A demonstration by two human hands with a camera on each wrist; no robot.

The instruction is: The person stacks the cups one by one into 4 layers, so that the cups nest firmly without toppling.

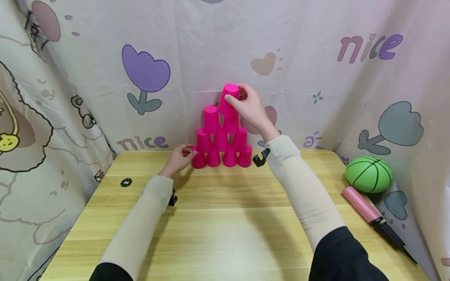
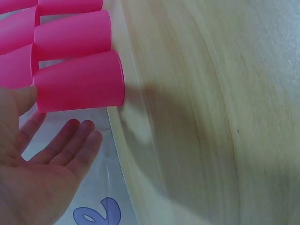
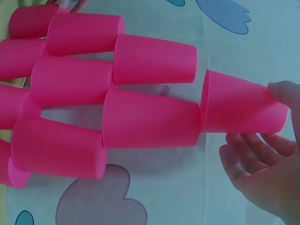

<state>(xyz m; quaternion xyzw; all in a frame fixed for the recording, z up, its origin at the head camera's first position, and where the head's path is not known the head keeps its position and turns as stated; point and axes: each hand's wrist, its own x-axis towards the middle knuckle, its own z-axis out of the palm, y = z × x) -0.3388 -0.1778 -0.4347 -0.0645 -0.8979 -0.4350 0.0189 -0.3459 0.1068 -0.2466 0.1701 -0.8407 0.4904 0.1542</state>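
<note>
Pink plastic cups, upside down, are stacked in a tapering pyramid at the back of the table. My right hand (image 1: 251,105) grips one pink cup (image 3: 241,104) between thumb and fingers. This cup leans slightly, its rim right at the base of the upper right cup (image 3: 152,119). Beside it in the same row stands another cup (image 1: 211,120). My left hand (image 1: 179,159) is at the pyramid's lower left corner. In the left wrist view its thumb and index fingertips touch the upper end of the bottom left cup (image 2: 82,82), the other fingers loosely bent.
On the wooden table (image 1: 211,234), a black chip (image 1: 126,182) lies at the left. A green ball (image 1: 369,174) and a pink hand pump (image 1: 365,207) with a black nozzle lie at the right edge. A printed curtain (image 1: 197,47) hangs close behind the cups.
</note>
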